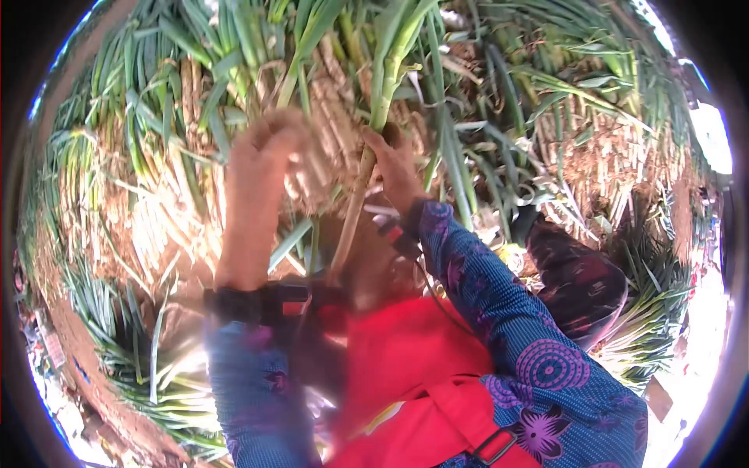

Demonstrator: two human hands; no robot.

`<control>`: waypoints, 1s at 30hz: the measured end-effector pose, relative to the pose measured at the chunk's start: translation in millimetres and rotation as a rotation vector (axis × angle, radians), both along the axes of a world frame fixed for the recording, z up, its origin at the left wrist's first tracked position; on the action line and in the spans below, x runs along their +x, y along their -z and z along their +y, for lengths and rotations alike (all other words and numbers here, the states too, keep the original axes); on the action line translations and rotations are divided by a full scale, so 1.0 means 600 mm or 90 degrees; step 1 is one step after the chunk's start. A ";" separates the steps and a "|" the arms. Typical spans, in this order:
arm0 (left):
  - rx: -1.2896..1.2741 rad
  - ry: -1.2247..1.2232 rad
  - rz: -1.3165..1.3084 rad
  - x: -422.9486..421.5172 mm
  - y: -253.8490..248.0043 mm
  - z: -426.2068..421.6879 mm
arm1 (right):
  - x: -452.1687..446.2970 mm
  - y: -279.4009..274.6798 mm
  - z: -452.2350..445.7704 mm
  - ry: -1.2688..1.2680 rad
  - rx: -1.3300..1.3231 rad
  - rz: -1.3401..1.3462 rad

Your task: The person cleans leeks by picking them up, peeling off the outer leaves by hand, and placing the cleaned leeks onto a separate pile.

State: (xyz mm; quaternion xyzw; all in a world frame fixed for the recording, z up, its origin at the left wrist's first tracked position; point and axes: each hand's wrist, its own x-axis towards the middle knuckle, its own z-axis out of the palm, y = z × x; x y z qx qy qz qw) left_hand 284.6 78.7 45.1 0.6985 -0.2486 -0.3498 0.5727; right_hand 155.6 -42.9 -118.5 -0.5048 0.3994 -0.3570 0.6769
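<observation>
My right hand [395, 161] is wrapped round the shaft of a long green onion [381, 101]. Its green leaves point up and away, and its pale lower stem runs down toward my lap. To the left, my left hand [271, 152] is raised and smeared by motion, fingers curled. A green leaf [290, 82] meets the top of that hand; whether the fingers grip it I cannot make out. Behind both hands lie rows of long green onions [331, 97] with brownish, soil-covered stems.
Piles of green onions [187, 90] spread left, and another pile [589, 140] lies right. More bundles lie low at left [168, 390] and right [644, 320]. A dark patterned trouser leg [577, 273] is at right. A red apron [413, 343] covers my front.
</observation>
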 end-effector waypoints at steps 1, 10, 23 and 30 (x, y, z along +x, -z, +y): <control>0.025 0.022 -0.035 -0.010 0.008 -0.005 | -0.010 -0.033 -0.005 -0.003 -0.036 0.013; -0.147 0.155 0.129 -0.121 0.017 -0.060 | -0.121 -0.191 0.081 -0.066 -0.236 0.139; -0.167 0.363 0.093 -0.224 -0.013 -0.041 | -0.255 -0.318 0.020 -0.179 -0.101 -0.016; -0.172 0.253 -0.085 -0.273 -0.023 -0.053 | -0.279 -0.318 0.018 -0.042 -0.105 -0.069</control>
